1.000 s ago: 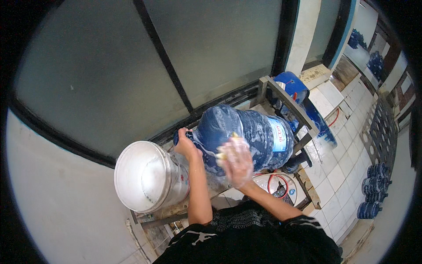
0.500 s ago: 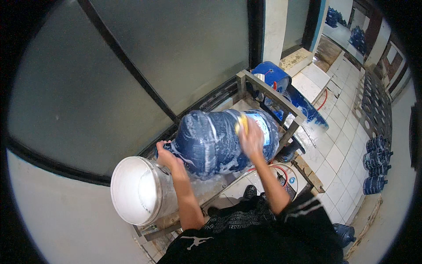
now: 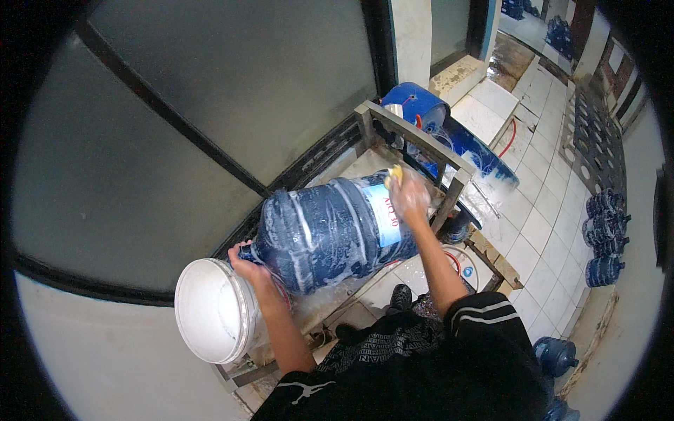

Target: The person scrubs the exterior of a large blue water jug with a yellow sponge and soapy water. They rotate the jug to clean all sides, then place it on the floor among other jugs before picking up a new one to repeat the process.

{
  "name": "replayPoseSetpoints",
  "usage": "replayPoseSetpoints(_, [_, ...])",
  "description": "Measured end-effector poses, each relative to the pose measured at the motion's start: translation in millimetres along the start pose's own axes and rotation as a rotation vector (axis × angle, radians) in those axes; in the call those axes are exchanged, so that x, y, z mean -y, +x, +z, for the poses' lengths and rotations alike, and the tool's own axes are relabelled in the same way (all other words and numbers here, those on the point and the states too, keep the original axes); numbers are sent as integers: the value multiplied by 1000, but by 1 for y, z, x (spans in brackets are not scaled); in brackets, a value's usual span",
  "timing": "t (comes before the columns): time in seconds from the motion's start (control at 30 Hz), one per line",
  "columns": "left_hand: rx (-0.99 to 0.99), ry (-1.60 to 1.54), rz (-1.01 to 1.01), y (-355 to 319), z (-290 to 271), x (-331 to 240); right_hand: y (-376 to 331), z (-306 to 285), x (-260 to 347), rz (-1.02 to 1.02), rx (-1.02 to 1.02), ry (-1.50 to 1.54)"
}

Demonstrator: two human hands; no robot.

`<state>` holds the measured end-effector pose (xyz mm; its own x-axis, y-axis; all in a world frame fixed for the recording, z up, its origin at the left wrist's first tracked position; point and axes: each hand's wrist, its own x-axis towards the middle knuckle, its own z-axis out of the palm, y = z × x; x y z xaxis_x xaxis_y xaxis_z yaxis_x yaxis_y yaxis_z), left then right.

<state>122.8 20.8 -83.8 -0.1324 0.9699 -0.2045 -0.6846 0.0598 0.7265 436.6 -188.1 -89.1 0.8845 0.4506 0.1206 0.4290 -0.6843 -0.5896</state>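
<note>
A large blue water jug [image 3: 316,228], streaked with suds, lies on its side on a metal-framed bench. Its neck points left and its base right. My left hand [image 3: 247,264] is closed around the neck. Toward the base, my right hand [image 3: 411,195] grips a yellow sponge [image 3: 394,175] against the jug, beside a pale label [image 3: 382,214]. Suds cover the fingers of that hand.
A white bucket [image 3: 184,309] stands left of the neck. Beyond the bench's metal rail [image 3: 421,137] sits a blue tub [image 3: 484,158] with foamy contents. More jugs [image 3: 605,242] line the right wall. A red hose [image 3: 511,137] lies on the tiles.
My right hand has moved the sponge across the jug toward its base end, past the label. The jug has turned, bringing more of the label into sight. My left hand stays at the neck.
</note>
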Motion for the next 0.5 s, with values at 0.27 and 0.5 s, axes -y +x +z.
replayPoseSetpoints(0.27, [-17, -3, -144, 1, 0, 10, -109, 150, -192, 315, -110, 1226])
replayPoseSetpoints(0.5, [98, -75, -332, 34, -62, 5, -10, 95, -150, -12, 424, 1509])
